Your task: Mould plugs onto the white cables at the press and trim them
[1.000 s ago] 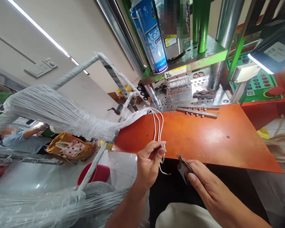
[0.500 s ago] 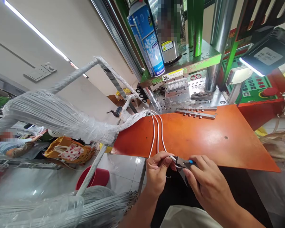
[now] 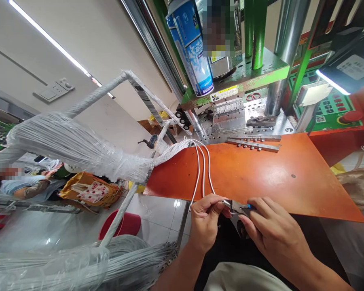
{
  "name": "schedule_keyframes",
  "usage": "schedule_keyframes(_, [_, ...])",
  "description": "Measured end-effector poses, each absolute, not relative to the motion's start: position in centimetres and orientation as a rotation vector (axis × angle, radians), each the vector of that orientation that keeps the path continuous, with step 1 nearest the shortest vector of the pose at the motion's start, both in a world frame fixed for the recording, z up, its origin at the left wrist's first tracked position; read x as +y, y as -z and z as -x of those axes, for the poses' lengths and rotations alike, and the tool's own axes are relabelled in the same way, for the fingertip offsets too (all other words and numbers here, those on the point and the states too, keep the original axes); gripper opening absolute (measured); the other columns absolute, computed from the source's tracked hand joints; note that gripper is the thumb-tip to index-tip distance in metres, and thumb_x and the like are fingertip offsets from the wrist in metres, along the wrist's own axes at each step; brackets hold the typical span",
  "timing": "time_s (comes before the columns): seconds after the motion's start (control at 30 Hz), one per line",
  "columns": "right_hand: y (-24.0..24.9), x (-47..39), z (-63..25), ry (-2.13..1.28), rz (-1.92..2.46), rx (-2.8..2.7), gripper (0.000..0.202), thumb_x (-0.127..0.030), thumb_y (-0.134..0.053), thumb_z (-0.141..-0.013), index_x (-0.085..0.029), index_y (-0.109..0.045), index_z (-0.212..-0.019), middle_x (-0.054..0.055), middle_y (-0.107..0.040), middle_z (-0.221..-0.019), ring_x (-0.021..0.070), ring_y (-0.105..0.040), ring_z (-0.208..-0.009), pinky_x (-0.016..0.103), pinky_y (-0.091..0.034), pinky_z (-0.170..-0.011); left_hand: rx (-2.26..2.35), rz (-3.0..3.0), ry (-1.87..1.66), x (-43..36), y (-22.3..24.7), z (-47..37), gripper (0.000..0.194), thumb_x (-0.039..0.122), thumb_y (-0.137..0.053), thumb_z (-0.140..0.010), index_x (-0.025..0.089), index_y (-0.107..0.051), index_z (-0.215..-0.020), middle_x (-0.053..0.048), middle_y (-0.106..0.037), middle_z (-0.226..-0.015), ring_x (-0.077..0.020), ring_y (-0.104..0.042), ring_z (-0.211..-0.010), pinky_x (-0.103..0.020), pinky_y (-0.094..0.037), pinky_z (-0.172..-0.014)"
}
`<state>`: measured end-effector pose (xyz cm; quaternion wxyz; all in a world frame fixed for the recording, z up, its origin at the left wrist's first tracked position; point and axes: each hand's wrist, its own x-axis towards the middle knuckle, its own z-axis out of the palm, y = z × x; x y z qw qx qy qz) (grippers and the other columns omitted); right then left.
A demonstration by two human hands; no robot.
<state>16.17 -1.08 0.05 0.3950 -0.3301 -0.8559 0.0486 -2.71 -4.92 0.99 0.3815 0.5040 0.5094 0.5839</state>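
Note:
Just past the near edge of the orange board (image 3: 255,173), my left hand (image 3: 206,218) is closed, pinching the ends of white cables (image 3: 204,169). My right hand (image 3: 269,226) is wrapped round pliers (image 3: 238,207) that have some blue on the handle. The jaws of the pliers are at the left fingertips, by the cable ends; the exact contact there is too small to tell. Three cable strands loop over the board from a plastic-wrapped cable bundle (image 3: 87,145) at the left.
Behind the board stands a green press (image 3: 239,85) with a metal mould block (image 3: 229,113) and a blue spray can (image 3: 192,52). Metal strips (image 3: 255,144) lie at the board's back edge. A red bucket (image 3: 125,224) and more cables (image 3: 133,262) are lower left. A person (image 3: 21,186) sits far left.
The view has shifted slightly, so the scene sits a little differently in the frame. The pliers have turned a little at the left fingertips. Both hands keep their grips.

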Motion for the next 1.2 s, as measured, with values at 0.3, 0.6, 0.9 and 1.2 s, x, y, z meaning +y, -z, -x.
schedule_keyframes(0.3, [0.7,-1.0,-16.5,-0.158,0.833,-2.185,0.028,-0.022,-0.056,-0.104,-0.019,-0.057,-0.076,0.008,-0.061,-0.093,0.0194,-0.051,-0.084,0.035,-0.04,-0.079,1.358,-1.32,-1.485,-5.3,-1.2,2.0,0.025,0.033,-0.063,-0.103,0.015,-0.079,-0.097,-0.006,-0.075,-0.078,-0.0148,-0.071,-0.066,-0.024,-0.057,-0.066])
schedule_keyframes(0.6, [0.6,-0.7,-16.9,-0.106,0.824,-2.223,0.032,-0.023,-0.054,-0.106,-0.019,-0.055,-0.074,0.008,-0.058,-0.089,0.0189,-0.049,-0.081,0.036,-0.037,-0.077,1.422,-1.398,-1.436,-5.5,-1.5,2.0,0.026,0.032,-0.061,-0.105,0.016,-0.079,-0.098,-0.005,-0.073,-0.077,-0.015,-0.07,-0.067,-0.025,-0.057,-0.067])
schedule_keyframes(0.9, [0.8,-0.6,-16.8,-0.106,0.851,-2.211,0.034,-0.023,-0.053,-0.106,-0.02,-0.054,-0.073,0.005,-0.057,-0.082,0.0179,-0.05,-0.077,0.034,-0.037,-0.074,1.441,-1.424,-1.465,-5.4,-1.2,1.4,0.025,0.029,-0.059,-0.105,0.017,-0.078,-0.097,-0.005,-0.071,-0.078,-0.016,-0.068,-0.07,-0.027,-0.056,-0.069])
schedule_keyframes(1.2, [0.6,0.1,-17.4,-0.1,0.816,-2.22,0.032,-0.024,-0.054,-0.105,-0.02,-0.054,-0.074,0.008,-0.06,-0.094,0.0195,-0.052,-0.084,0.036,-0.039,-0.078,1.42,-1.464,-1.452,-5.2,-1.4,1.4,0.021,0.026,-0.06,-0.105,0.019,-0.08,-0.102,-0.004,-0.072,-0.08,-0.0161,-0.069,-0.072,-0.028,-0.056,-0.07])
